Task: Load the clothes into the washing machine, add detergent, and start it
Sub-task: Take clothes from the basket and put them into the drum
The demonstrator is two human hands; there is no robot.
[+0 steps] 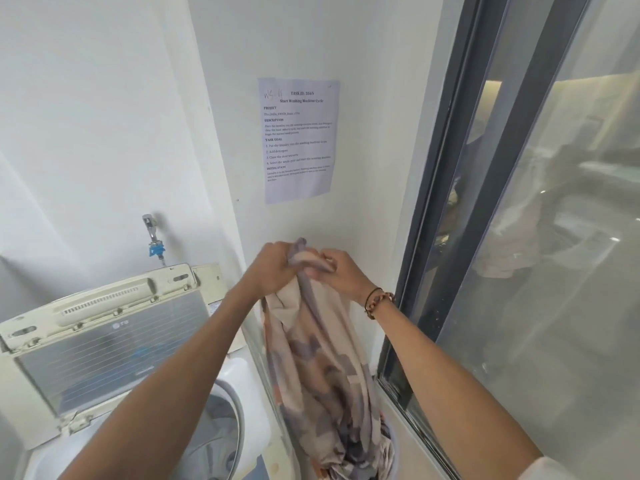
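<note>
Loading is under way: left hand [273,261] and right hand [341,271], grip closed on a patterned cloth [322,358] hanging right of the open washing machine [239,382], must next swing it left into the drum.

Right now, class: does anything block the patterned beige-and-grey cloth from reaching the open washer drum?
Nothing visible: the lid stands raised, the drum lies open left of the cloth, which both hands grip.

window ledge [398,420], laundry basket [391,441] beside it
</note>
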